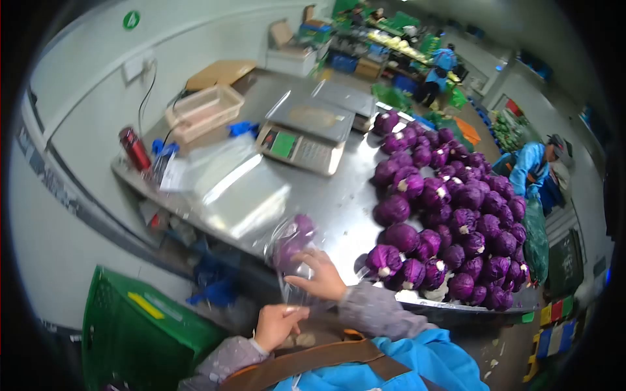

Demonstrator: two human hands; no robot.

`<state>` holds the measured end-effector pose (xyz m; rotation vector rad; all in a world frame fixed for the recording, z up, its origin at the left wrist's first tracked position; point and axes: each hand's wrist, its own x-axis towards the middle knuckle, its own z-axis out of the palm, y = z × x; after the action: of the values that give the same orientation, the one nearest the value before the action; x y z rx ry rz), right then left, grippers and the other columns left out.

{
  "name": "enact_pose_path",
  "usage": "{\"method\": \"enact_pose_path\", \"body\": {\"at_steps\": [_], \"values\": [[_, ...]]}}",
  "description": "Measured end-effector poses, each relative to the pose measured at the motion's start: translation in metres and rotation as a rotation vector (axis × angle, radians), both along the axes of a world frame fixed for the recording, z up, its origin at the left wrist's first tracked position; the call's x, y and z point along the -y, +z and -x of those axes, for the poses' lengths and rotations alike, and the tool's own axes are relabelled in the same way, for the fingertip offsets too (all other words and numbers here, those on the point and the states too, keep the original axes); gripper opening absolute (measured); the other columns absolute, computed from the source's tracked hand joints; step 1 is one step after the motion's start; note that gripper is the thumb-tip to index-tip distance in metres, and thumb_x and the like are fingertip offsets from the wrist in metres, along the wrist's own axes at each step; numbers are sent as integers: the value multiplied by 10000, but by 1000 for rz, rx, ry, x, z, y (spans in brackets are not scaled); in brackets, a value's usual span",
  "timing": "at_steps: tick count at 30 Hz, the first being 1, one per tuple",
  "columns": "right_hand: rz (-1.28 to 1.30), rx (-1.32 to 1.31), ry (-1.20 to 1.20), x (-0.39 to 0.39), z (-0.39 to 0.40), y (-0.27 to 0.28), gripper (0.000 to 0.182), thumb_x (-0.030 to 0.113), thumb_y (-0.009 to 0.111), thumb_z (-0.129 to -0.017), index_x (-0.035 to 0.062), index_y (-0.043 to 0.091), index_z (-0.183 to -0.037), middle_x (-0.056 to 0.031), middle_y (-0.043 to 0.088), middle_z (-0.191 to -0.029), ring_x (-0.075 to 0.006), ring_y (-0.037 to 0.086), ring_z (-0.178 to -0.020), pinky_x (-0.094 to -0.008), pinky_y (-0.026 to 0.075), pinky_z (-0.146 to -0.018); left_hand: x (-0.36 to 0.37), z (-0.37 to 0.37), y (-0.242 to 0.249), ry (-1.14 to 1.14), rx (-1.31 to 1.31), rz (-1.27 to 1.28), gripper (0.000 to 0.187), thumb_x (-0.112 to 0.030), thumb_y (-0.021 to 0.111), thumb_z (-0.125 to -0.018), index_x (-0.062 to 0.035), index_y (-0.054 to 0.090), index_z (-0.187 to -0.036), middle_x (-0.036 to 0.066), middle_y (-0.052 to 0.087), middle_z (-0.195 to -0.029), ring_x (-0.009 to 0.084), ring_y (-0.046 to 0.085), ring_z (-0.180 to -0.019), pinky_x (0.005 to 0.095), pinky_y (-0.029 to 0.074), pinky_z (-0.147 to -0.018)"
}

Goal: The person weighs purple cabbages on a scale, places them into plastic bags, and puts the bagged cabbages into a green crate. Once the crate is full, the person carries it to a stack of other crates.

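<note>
Purple cabbages in a clear plastic bag (291, 247) rest at the near edge of the metal table. My right hand (319, 277) is beside the bag's lower part, fingers apart and thumb stretched out; its fingertips appear to touch the film. Below it, my left hand (279, 327) is closed, with the fingers pinched at what looks like the trailing end of the bag. The film there is thin and hard to make out. A large heap of purple cabbages (456, 215) covers the table's right side. Flat clear bags (251, 199) lie stacked to the left.
A digital scale (303, 133) stands behind the bags, with a second scale (343, 98) beyond. A plastic tray (205, 112) and a red flask (134, 148) are at the left. A green crate (143, 332) stands below. A co-worker in blue (529, 166) bends beyond the heap.
</note>
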<state>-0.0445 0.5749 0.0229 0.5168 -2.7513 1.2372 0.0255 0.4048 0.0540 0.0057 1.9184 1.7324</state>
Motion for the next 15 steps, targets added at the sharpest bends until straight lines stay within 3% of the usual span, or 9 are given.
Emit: {"method": "enact_pose_path", "body": {"at_steps": [3,7,8,9,10,11,13,14,15], "values": [[129,320,316,3,-40,29,254,207,733,-717,48,642,-894,-94,624,-853,-258,587,-815,-333,460,-720,9,0,-6,-104,-154,208,188,-146,608,-785,19,671,-720,76,664,-665,116,608,-581,261,466,-547],[88,316,225,16,-51,38,180,162,723,-709,37,606,-763,-112,584,-740,-266,584,-711,-339,457,-623,19,-1,-26,-81,-37,38,157,-177,681,-705,-20,682,-712,91,642,-595,141,630,-558,270,473,-555],[68,288,208,18,-51,37,173,155,717,-716,35,601,-758,-115,584,-736,-266,583,-696,-340,456,-615,28,11,-14,-135,-134,149,132,-88,674,-727,16,679,-808,78,656,-646,113,612,-596,246,464,-561],[48,257,187,20,-51,36,166,148,711,-723,32,596,-753,-119,583,-731,-266,583,-680,-341,455,-606,26,21,1,-91,-244,233,338,-127,721,-671,-24,652,-985,105,671,-842,192,639,-807,300,473,-729],[32,335,199,21,-49,38,163,136,703,-731,23,591,-768,-124,581,-718,-270,580,-666,-338,454,-598,10,28,10,109,-935,781,499,-150,691,-667,-77,578,-1147,121,606,-1098,264,539,-1081,367,394,-909],[58,329,258,17,-44,40,176,143,699,-741,14,585,-774,-122,580,-711,-247,564,-638,-325,446,-588,10,49,5,-128,-1105,679,528,-157,633,-698,-96,527,-1211,119,508,-1259,282,394,-1234,414,298,-1012],[337,391,331,-5,-28,61,167,162,653,-794,18,584,-744,-78,583,-653,-219,569,-599,-324,441,-558,5,75,-57,-382,-951,370,358,-131,567,-758,-75,601,-1110,98,605,-1120,259,503,-1144,399,337,-1017],[469,717,477,-36,-24,124,164,161,596,-858,13,596,-787,-52,581,-650,-147,569,-623,-280,439,-553,10,82,-58,-407,-919,336,257,-133,574,-776,-87,635,-1021,96,631,-1017,264,560,-1024,390,406,-929],[464,735,478,-59,-26,123,164,161,596,-858,13,596,-787,-52,581,-650,-147,569,-623,-280,439,-553,16,90,-58,-429,-889,301,168,-135,581,-794,-98,670,-931,93,657,-914,269,618,-905,381,475,-841]]}}
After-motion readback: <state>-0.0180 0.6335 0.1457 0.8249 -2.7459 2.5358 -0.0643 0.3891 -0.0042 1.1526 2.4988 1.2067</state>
